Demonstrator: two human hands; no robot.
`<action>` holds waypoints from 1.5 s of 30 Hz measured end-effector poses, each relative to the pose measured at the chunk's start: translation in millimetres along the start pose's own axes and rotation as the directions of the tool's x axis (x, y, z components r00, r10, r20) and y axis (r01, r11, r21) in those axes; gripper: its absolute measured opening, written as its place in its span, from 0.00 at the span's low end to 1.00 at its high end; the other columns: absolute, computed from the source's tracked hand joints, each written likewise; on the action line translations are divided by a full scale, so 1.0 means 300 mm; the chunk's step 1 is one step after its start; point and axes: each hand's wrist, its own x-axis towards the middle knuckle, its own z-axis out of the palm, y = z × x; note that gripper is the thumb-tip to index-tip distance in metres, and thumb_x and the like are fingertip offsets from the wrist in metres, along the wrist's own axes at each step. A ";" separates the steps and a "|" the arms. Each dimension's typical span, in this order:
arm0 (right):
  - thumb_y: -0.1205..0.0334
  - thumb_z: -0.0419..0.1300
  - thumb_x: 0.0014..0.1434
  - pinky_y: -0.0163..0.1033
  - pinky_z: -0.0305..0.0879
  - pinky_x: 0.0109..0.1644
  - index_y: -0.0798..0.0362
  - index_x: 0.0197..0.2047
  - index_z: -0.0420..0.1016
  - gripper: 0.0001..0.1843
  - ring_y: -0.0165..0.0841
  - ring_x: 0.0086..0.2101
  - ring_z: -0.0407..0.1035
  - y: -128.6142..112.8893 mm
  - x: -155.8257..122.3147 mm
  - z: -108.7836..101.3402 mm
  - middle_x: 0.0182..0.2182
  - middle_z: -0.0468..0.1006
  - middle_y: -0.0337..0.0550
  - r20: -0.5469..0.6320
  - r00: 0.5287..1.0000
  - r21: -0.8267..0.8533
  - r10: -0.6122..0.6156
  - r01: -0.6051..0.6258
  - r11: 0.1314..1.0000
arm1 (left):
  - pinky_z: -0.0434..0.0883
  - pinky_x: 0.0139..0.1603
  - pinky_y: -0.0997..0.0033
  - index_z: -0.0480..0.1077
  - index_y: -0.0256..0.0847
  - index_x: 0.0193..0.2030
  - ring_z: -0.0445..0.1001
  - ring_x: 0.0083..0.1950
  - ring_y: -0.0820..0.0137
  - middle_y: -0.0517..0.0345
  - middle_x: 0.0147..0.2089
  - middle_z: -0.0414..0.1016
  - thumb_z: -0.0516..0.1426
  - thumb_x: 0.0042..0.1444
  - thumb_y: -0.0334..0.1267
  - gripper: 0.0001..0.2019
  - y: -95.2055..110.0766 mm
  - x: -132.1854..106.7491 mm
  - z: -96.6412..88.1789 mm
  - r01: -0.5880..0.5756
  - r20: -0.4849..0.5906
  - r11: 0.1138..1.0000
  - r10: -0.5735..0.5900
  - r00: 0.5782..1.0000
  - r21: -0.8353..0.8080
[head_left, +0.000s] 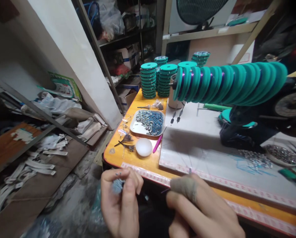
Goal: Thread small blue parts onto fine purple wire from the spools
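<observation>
Head view, and here's the left hand (pixel 123 201) in front of the yellow table (pixel 115 143), fingers curled and thumb drawn in to hold a small bluish bundle (pixel 117 186) inside the curl! Across from it, the right hand (pixel 205 208) bends its fingers close together, one wrapped in a drab covering (pixel 185 188), with a thin dark sliver (pixel 165 190) poking out beside them, though whether they pinch it I cannot tell. Beyond, a white tray (pixel 135 128) carries small bluish pieces (pixel 150 122), a purple-handled tool (pixel 158 142) just beside it!
</observation>
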 end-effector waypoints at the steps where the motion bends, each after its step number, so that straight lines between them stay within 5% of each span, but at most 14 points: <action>1: 0.79 0.52 0.53 0.39 0.71 0.35 0.53 0.41 0.73 0.17 0.37 0.33 0.72 0.000 0.012 -0.004 0.32 0.76 0.45 0.042 0.999 0.030 0.010 -0.011 0.999 | 0.69 0.28 0.75 0.70 0.44 0.43 0.63 0.25 0.75 0.67 0.24 0.62 0.54 0.66 0.28 0.07 -0.004 0.002 -0.012 0.013 0.045 1.000 -0.015 0.999 0.026; 4: 0.78 0.49 0.54 0.34 0.74 0.36 0.53 0.54 0.70 0.26 0.33 0.33 0.75 -0.010 0.040 -0.010 0.34 0.78 0.43 0.205 0.974 0.156 0.101 -0.135 0.979 | 0.71 0.32 0.75 0.70 0.45 0.45 0.67 0.28 0.75 0.65 0.27 0.64 0.54 0.67 0.28 0.08 -0.025 -0.014 -0.052 -0.020 0.140 0.996 0.007 0.990 0.092; 7: 0.78 0.50 0.55 0.33 0.75 0.41 0.53 0.53 0.70 0.24 0.33 0.37 0.76 -0.026 0.041 0.002 0.38 0.79 0.43 0.254 0.961 0.260 0.110 -0.177 0.949 | 0.72 0.35 0.75 0.69 0.45 0.47 0.69 0.30 0.73 0.63 0.29 0.67 0.53 0.67 0.28 0.08 -0.045 -0.048 -0.077 -0.031 0.167 0.988 0.005 0.986 0.153; 14: 0.73 0.52 0.53 0.34 0.57 0.26 0.53 0.26 0.70 0.10 0.30 0.25 0.63 -0.004 -0.019 0.081 0.23 0.67 0.39 0.036 0.998 0.181 0.058 -0.064 0.981 | 0.67 0.31 0.76 0.69 0.44 0.40 0.66 0.29 0.74 0.63 0.29 0.66 0.59 0.64 0.36 0.02 -0.028 -0.117 0.004 0.040 -0.013 0.983 -0.038 0.999 0.179; 22: 0.74 0.55 0.51 0.37 0.47 0.24 0.51 0.20 0.60 0.13 0.29 0.21 0.53 -0.005 -0.017 0.080 0.17 0.59 0.36 -0.075 0.990 -0.080 -0.122 0.116 0.990 | 0.64 0.22 0.74 0.68 0.45 0.42 0.58 0.20 0.75 0.68 0.21 0.61 0.56 0.64 0.29 0.06 -0.007 -0.093 0.015 -0.238 0.077 0.956 0.228 0.971 0.170; 29: 0.77 0.55 0.50 0.36 0.57 0.27 0.52 0.23 0.64 0.11 0.30 0.24 0.58 -0.007 -0.026 0.036 0.21 0.62 0.39 -0.109 0.992 -0.014 0.056 -0.058 0.998 | 0.60 0.23 0.73 0.68 0.46 0.40 0.52 0.21 0.74 0.70 0.19 0.55 0.58 0.61 0.26 0.08 0.033 0.031 -0.002 -0.141 -0.210 0.990 0.142 0.967 0.019; 31: 0.78 0.55 0.51 0.36 0.60 0.28 0.52 0.26 0.67 0.11 0.31 0.25 0.62 -0.002 -0.023 0.020 0.23 0.66 0.40 -0.091 0.995 -0.007 0.029 -0.029 1.000 | 0.63 0.28 0.70 0.69 0.43 0.39 0.54 0.22 0.73 0.70 0.19 0.57 0.57 0.59 0.25 0.08 0.024 0.103 -0.062 -0.118 -0.124 0.991 0.124 0.984 0.058; 33: 0.79 0.55 0.54 0.37 0.65 0.29 0.53 0.31 0.71 0.11 0.32 0.27 0.66 0.005 -0.016 0.011 0.26 0.71 0.42 -0.048 0.999 -0.001 -0.003 0.003 1.000 | 0.64 0.32 0.68 0.70 0.42 0.36 0.61 0.26 0.70 0.66 0.22 0.59 0.54 0.60 0.26 0.07 0.009 0.182 -0.145 -0.174 0.084 0.967 0.161 0.983 0.186; 35: 0.78 0.54 0.59 0.37 0.70 0.31 0.55 0.37 0.74 0.11 0.34 0.30 0.71 0.015 -0.008 0.011 0.29 0.74 0.45 0.024 1.000 0.028 -0.010 0.010 1.000 | 0.64 0.34 0.68 0.69 0.44 0.33 0.66 0.31 0.69 0.62 0.29 0.66 0.51 0.63 0.26 0.11 -0.001 0.261 -0.225 -0.311 0.366 0.807 0.127 0.922 0.502; 37: 0.77 0.53 0.63 0.38 0.73 0.33 0.56 0.43 0.76 0.12 0.36 0.32 0.74 0.029 -0.008 0.015 0.32 0.77 0.47 0.097 0.995 0.066 -0.030 0.024 0.998 | 0.66 0.38 0.67 0.74 0.43 0.39 0.70 0.36 0.66 0.58 0.34 0.72 0.51 0.62 0.23 0.13 -0.009 0.329 -0.276 -0.346 0.484 0.704 0.003 0.875 0.621; 39: 0.78 0.52 0.64 0.38 0.77 0.38 0.58 0.49 0.76 0.16 0.38 0.37 0.77 0.044 -0.017 0.022 0.37 0.80 0.51 0.139 0.988 0.102 -0.067 0.053 0.993 | 0.69 0.43 0.65 0.75 0.41 0.46 0.73 0.41 0.64 0.53 0.40 0.73 0.48 0.61 0.21 0.18 -0.021 0.379 -0.293 -0.417 0.609 0.601 -0.150 0.779 0.682; 42: 0.80 0.53 0.63 0.39 0.78 0.49 0.60 0.57 0.74 0.21 0.41 0.50 0.77 0.065 -0.045 0.035 0.48 0.79 0.58 0.170 0.980 0.135 -0.106 0.084 0.987 | 0.71 0.52 0.60 0.75 0.41 0.51 0.74 0.50 0.61 0.48 0.49 0.72 0.46 0.61 0.22 0.21 -0.064 0.419 -0.281 -0.502 0.698 0.521 -0.298 0.651 0.690; 45: 0.79 0.53 0.64 0.38 0.78 0.48 0.58 0.61 0.73 0.23 0.38 0.48 0.77 0.078 -0.070 0.045 0.46 0.79 0.56 0.149 0.985 0.150 -0.082 0.059 0.987 | 0.71 0.55 0.58 0.76 0.43 0.51 0.74 0.50 0.60 0.48 0.49 0.72 0.50 0.61 0.26 0.19 -0.118 0.428 -0.267 -0.508 0.709 0.512 -0.355 0.609 0.692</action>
